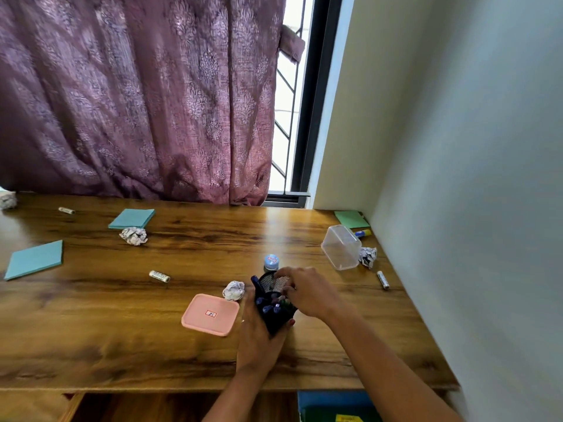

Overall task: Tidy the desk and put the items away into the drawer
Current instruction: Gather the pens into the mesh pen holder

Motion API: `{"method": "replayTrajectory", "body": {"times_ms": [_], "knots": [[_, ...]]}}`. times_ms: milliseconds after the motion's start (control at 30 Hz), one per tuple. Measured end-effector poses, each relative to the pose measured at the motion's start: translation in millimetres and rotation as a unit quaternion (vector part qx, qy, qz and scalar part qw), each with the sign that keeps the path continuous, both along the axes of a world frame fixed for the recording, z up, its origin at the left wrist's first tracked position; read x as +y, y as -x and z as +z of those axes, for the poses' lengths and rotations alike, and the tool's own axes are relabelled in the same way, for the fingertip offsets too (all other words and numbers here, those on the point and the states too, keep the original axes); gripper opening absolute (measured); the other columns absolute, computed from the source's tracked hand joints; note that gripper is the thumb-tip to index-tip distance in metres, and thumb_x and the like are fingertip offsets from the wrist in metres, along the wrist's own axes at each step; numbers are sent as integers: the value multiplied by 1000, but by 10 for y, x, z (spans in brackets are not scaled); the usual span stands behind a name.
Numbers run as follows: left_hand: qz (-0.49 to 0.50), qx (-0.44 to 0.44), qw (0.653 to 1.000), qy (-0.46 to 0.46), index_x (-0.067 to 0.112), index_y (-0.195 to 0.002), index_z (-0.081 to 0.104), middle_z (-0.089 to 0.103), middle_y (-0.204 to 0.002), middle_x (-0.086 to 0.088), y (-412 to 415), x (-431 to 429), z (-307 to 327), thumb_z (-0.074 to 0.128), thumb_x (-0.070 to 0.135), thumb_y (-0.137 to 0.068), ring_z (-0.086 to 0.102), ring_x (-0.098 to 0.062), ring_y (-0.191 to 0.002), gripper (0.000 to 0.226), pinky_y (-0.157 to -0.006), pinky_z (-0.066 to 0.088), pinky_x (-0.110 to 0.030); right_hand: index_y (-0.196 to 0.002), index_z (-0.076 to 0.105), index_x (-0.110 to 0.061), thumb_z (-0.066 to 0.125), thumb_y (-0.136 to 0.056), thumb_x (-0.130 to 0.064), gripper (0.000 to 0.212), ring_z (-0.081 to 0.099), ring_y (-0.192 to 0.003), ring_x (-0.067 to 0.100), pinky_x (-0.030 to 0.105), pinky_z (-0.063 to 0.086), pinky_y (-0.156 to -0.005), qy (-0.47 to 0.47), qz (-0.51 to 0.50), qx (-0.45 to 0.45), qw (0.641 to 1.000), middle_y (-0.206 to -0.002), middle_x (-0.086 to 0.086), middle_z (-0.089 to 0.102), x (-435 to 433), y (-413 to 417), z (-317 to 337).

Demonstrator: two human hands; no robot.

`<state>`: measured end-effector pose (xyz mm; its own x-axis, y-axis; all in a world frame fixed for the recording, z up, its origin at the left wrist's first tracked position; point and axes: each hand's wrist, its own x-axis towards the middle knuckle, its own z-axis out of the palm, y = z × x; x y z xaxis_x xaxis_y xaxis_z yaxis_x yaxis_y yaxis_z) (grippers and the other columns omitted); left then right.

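**Mesh pen holder held over counter, both hands engaged**

The left hand (257, 333) wraps its grip around the base of a black mesh pen holder (274, 303), tilted toward the camera above the wooden counter (152, 345). The right hand (307, 292) rests its grip over the holder's rim, fingers curled onto the pens (271, 306) inside; whether it pinches one cannot be told. Just left of the left grip lie a pink lid (210, 314) and a crumpled paper ball (234, 290). Just beyond the right grip stands a blue-capped bottle (271, 261). Further right sits a clear container (341, 247), overturned. A battery (159, 275) lies well to the left.
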<state>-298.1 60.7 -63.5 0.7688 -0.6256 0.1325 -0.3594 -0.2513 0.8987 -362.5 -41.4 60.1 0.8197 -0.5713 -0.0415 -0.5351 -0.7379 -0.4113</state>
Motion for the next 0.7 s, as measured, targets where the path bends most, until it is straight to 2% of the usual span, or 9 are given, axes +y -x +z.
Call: {"method": "replayTrajectory", "body": {"times_ms": [67, 133, 200, 267, 333, 400, 433, 567, 700], "knots": [[-19, -4, 1000, 10, 5, -145, 26, 42, -143, -6, 33, 79, 24, 82, 32, -68, 39, -22, -132, 99, -112, 26, -18, -127, 57, -28, 47, -90, -9, 43, 61, -106, 22, 39, 51, -90, -20, -3, -23, 1000, -118, 1, 67, 67, 49, 45], [-50, 10, 999, 12, 3, -141, 32, 46, -132, -3, 75, 168, 39, 83, 25, -69, 43, -20, -126, 91, -99, 18, 3, -122, 59, -27, 47, -91, -8, 39, 63, -96, 16, 36, 51, -87, -37, -20, -81, 996, -107, -5, 70, 146, 152, 68], [-79, 39, 996, 20, 3, -141, 33, 45, -133, -6, 113, 285, 79, 82, 34, -68, 41, -21, -127, 93, -102, 19, -4, -124, 57, -30, 52, -89, -9, 41, 59, -89, 10, 25, 50, -82, -66, -39, -138, 987, -112, -9, 66, 199, 322, 81], [-85, 38, 995, 35, 3, -140, 33, 46, -136, -9, 129, 367, 91, 76, 63, -57, 41, -22, -128, 111, -108, 26, -21, -135, 45, -36, 63, -86, -14, 57, 53, -101, 9, 12, 43, -79, -135, -32, -137, 981, -133, -7, 50, 219, 541, 89], [-89, 49, 994, 48, 10, -138, 35, 51, -128, -4, 151, 380, 119, 69, 76, -48, 48, -17, -119, 117, -102, 36, -26, -145, 24, -45, 75, -77, -23, 88, 43, -122, 10, 17, 41, -92, -223, -16, -87, 971, -149, -8, 32, 249, 721, 63], [-130, 74, 987, 59, 26, -131, 35, 56, -120, 6, 217, 342, 190, 74, 69, -47, 56, -9, -110, 101, -90, 45, -19, -146, 5, -52, 82, -67, -31, 112, 32, -135, 13, 32, 35, -108, -241, -24, -64, 968, -155, -8, 22, 331, 812, 14], [-156, 77, 983, 62, 29, -126, 37, 58, -117, 8, 259, 302, 223, 77, 62, -49, 59, -8, -107, 93, -86, 48, -18, -146, 1, -52, 84, -64, -32, 118, 29, -138, 16, 34, 31, -111, -234, -43, -78, 968, -156, -7, 20, 377, 841, -23], [-226, 91, 968, 54, 36, -118, 43, 64, -111, 12, 423, 171, 349, 79, 46, -48, 63, -1, -101, 80, -85, 53, -25, -151, 8, -38, 87, -62, -30, 119, 33, -136, 15, 25, 30, -105, -201, -136, -170, 955, -149, -6, 33, 453, 1019, -101], [-273, 74, 959, 33, 37, -123, 41, 59, -121, 11, 592, 45, 520, 78, 43, -51, 57, -2, -110, 82, -87, 46, -15, -146, 27, -27, 88, -58, -33, 108, 45, -125, 12, 19, 37, -98, -171, -210, -208, 940, -136, -6, 49, 391, 1267, -160]]}}
